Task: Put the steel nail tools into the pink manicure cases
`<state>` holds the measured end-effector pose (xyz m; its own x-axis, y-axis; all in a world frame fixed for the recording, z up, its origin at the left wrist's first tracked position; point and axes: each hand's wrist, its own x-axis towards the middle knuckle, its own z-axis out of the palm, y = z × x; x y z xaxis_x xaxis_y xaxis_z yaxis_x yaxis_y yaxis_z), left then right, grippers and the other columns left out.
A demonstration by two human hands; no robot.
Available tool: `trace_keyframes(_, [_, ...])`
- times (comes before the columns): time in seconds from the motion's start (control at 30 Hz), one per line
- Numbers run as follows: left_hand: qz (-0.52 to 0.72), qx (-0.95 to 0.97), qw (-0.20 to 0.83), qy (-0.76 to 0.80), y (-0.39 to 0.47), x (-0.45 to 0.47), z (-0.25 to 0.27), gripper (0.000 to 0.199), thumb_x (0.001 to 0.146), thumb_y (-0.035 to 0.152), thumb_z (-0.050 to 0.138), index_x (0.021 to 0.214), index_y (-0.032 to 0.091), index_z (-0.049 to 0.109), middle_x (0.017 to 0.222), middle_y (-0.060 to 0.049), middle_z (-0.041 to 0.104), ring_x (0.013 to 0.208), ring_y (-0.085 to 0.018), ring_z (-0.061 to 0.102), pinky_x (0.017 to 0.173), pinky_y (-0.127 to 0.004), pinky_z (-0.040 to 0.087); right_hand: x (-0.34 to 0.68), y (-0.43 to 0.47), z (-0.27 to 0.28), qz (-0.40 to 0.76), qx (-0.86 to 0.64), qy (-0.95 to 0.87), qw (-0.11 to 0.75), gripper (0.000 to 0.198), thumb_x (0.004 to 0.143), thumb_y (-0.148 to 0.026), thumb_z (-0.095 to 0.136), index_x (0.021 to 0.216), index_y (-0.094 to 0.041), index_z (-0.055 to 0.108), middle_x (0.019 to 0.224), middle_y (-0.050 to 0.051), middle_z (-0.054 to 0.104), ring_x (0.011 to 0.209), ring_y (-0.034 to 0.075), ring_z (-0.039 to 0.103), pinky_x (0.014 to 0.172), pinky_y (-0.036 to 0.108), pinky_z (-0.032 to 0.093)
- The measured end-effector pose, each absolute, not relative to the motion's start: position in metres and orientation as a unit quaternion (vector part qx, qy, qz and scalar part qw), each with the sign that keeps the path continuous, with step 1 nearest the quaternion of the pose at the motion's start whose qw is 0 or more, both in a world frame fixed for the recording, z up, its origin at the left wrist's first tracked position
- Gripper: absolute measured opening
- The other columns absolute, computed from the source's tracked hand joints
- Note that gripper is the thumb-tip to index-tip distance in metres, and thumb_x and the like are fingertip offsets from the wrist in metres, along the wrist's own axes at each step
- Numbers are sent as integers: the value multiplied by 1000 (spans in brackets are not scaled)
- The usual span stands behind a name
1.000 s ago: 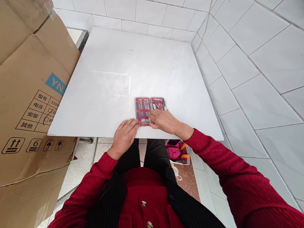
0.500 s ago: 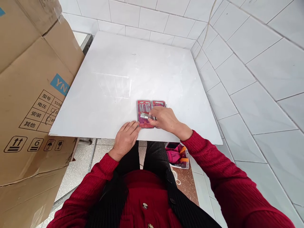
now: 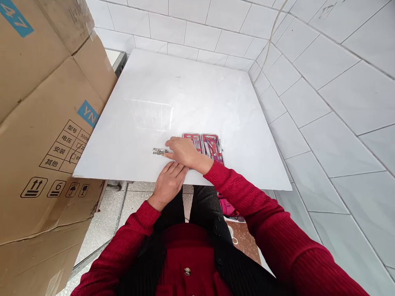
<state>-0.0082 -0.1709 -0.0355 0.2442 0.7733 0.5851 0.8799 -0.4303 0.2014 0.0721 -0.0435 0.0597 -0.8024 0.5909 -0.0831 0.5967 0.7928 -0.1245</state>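
My right hand (image 3: 185, 152) reaches left across the case's near-left part, its thumb and fingers closed on one end of shiny metal nail clippers (image 3: 159, 151). The clippers are at the white tabletop left of the case; whether they rest on it, I cannot tell. An unfolded manicure case (image 3: 221, 142) with a red lining lies near the front edge, several metal tools in both halves. My right hand and wrist cover part of its left half. My left hand (image 3: 170, 181) lies with fingers stretched out by the case's near-left corner, just below my right hand.
The white table (image 3: 212, 94) meets tiled walls (image 3: 324, 94) behind and to the right. A tall cardboard box (image 3: 46, 102) stands along the left side. Below the front edge, at the right, sits a container with pink things (image 3: 227, 206).
My right hand has moved left with the nail clippers, from above the case to the tabletop beside it. More of the case's right half now shows. The left hand stays near the corner.
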Motion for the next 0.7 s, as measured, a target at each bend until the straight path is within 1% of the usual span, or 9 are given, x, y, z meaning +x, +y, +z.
trace_keyframes(0.1, [-309,-791,73,-524,-171,-8,-35,33,100,11,47,126,16,66,136,-13,67,130,-27,60,111,-49,49,98,-26,68,-68,370,927,7,25,96,-27,59,116,-17,70,114,10,72,98,22,65,78,29,43])
trace_keyframes(0.2, [-307,-793,56,-524,-171,-8,-35,35,100,11,46,128,18,65,139,-13,65,133,-26,59,112,-49,48,118,-11,74,-56,448,892,32,21,95,-22,55,102,-18,75,103,9,75,92,22,66,76,29,43])
trace_keyframes(0.3, [-309,-792,59,-523,-171,-8,-36,34,100,11,47,128,17,65,138,-13,66,132,-27,59,112,-49,48,125,-5,74,-71,497,863,54,24,95,-25,54,91,-19,76,92,7,77,86,21,68,74,29,43])
trace_keyframes(0.4, [-310,-791,57,-524,-171,-8,-36,34,99,11,47,128,17,65,138,-13,66,132,-27,60,112,-49,48,118,-3,71,-79,516,851,55,26,96,-31,54,92,-19,77,93,8,77,86,23,69,74,29,45])
trace_keyframes(0.5, [-309,-792,51,-523,-171,-8,-36,35,99,10,47,129,18,65,139,-14,65,133,-28,59,112,-50,48,106,3,68,-67,525,846,68,28,95,-33,55,95,-17,77,95,12,77,89,25,70,75,31,48])
trace_keyframes(0.63, [-308,-795,66,-518,-172,-9,-37,33,99,11,47,126,15,65,138,-14,66,132,-28,60,112,-49,48,94,10,68,-52,544,832,91,27,92,-31,57,100,-14,77,92,16,77,91,28,72,75,32,51])
trace_keyframes(0.7, [-312,-793,64,-519,-171,-9,-38,34,99,11,48,128,15,65,139,-14,65,133,-28,59,113,-50,48,90,10,68,-42,546,831,98,26,90,-29,60,102,-13,76,94,17,77,95,30,72,76,32,52])
